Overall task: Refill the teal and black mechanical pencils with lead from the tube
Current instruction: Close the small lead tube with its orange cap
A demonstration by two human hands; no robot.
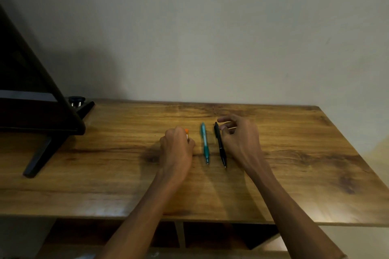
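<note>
Head view: teal pencil [205, 143] and black pencil [220, 144] are laid parallel on the wooden tabletop [294, 153], tips nearward. An orange-capped lead tube [187, 133] is gripped by the left hand [176, 147]; right hand [240, 139] loosely curled beside the black pencil, holding nothing.

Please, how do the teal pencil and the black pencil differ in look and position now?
The teal pencil is bright, the black pencil dark. The teal one lies apart from both hands; the right hand hangs right beside the black one. Both lie flat on the desk, almost parallel, tips toward the person.
</note>
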